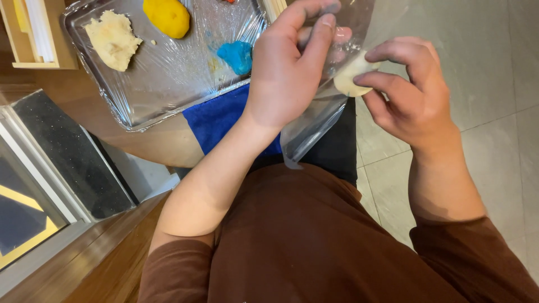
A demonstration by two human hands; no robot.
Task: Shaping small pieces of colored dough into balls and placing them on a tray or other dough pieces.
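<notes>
left hand (286,78): my fingers pinched shut on clear plastic sheet (314,120), holding it taut.
right hand (412,90): fingertips closed around pale dough piece (352,74), against the sheet.
tray (146,106): film-lined, so the dough lumps don't stick.

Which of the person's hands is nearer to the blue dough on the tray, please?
Left. The left hand sits just right of the blue dough, pinching a clear plastic bag; the right hand is farther right, holding pale dough.

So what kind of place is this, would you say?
Probably a home or workshop kitchen counter: a metal tray lined with cling film holds lumps of white, yellow and blue dough, on a wooden worktop above a tiled floor.
</notes>
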